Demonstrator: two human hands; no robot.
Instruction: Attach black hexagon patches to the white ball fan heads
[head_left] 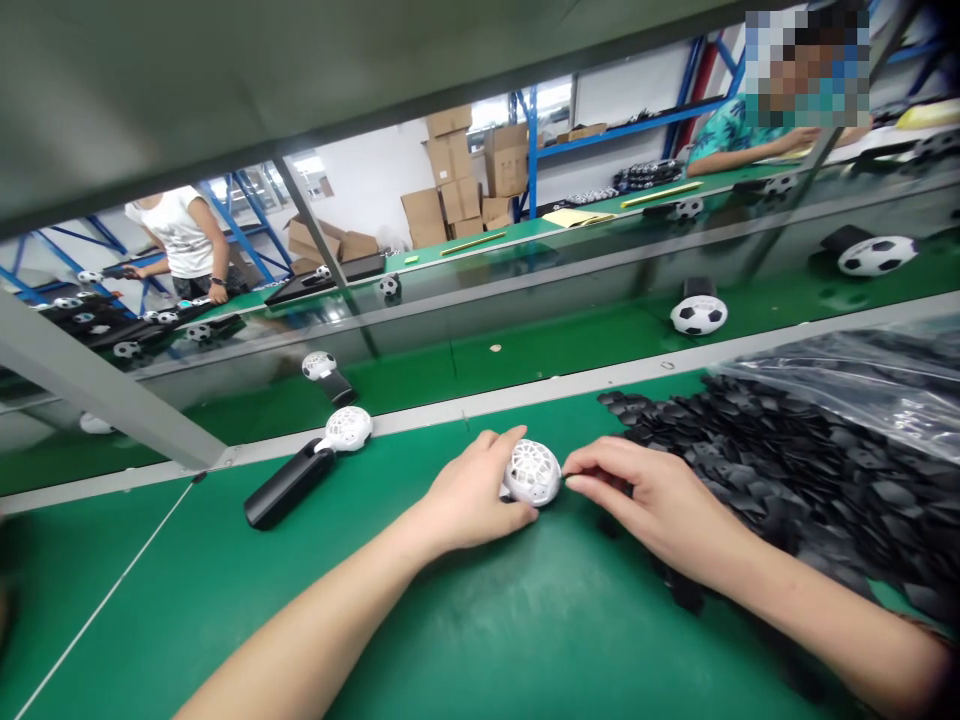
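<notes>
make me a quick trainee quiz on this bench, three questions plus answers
1. The left hand has its grip around: a) a cardboard box, b) a round white grille head, c) yellow paper.
2. True or false: the pile of black pieces lies to the right of the left hand.
3. Fill in the colour: the unit lying on the near green surface, left of the left hand, has a ____ handle.
Key: 1 b; 2 true; 3 black.

Table (465, 640): far fan (296, 480) left | near fan (534, 473) centre | loose pieces (757, 470) right | conveyor (457, 362) behind
</notes>
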